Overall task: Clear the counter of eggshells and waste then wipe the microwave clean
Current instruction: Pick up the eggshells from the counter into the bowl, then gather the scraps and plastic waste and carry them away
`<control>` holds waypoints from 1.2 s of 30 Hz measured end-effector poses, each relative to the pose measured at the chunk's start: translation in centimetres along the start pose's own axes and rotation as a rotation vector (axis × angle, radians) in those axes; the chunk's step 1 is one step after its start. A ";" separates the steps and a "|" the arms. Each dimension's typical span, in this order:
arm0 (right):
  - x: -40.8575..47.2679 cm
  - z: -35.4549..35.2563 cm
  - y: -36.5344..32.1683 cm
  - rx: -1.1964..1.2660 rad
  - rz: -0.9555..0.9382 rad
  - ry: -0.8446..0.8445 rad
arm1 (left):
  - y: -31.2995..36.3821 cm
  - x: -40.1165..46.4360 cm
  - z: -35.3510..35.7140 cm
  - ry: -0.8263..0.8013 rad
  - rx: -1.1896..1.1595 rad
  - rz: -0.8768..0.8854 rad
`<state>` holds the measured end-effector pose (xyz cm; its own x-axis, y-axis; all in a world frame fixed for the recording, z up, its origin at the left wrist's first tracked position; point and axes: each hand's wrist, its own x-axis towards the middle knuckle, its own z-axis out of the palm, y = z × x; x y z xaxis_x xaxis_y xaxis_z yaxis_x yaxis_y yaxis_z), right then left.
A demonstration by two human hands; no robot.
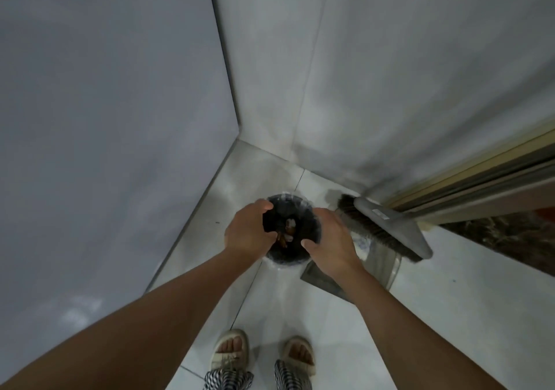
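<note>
1. Head view looks straight down at a small round black waste bin with a clear plastic liner [310, 233] standing on the floor in a corner, with both hands held over its mouth.
2. Pale eggshell pieces and brown scraps [287, 232] lie at the bottom of the bin, so that part of the waste seems already off the counter; the counter and microwave are not in view.
3. Left hand [247, 233] hovers over the bin's left rim with fingers curled inward; the blur hides whether it pinches anything or only the air.
4. Right hand [330, 238] is over the right rim, fingers bent and thumb pointing in; whether it holds something I cannot tell.
5. To do this step well, I judge that the hands should stay centred over the opening and low, so fragments fall inside the liner rather than on the floor.
6. Just right of the bin, a grey-backed broom head with dark bristles [387, 227] rests over a grey dustpan [381, 269].
7. Glossy white floor tiles [465, 299] meet grey walls [105, 104]; a metal sliding-door track [480, 173] runs at right.
8. Beige sandals [229, 349] show at the bottom.
</note>
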<state>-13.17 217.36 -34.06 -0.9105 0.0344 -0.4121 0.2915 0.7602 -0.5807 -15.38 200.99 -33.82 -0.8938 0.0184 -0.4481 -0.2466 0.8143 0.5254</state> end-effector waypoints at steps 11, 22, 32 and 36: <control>-8.3 -11.4 -12.1 0.033 -0.076 0.101 | 7.9 -8.2 -14.6 0.131 -0.120 0.105; -16.3 -20.1 -22.0 0.057 -0.150 0.238 | 12.2 -16.1 -26.1 0.200 -0.127 0.280; -22.3 -24.2 -27.3 -0.023 -0.326 0.238 | 13.3 -25.0 -31.9 0.367 -0.125 0.275; -25.4 -24.6 -28.3 -0.046 -0.408 0.182 | 12.6 -29.6 -32.9 0.433 -0.169 0.222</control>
<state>-5.53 211.00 10.11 -0.9862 -0.1639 -0.0233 -0.1118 0.7631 -0.6366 -4.34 191.66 9.86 -0.9958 -0.0913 0.0096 -0.0585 0.7121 0.6996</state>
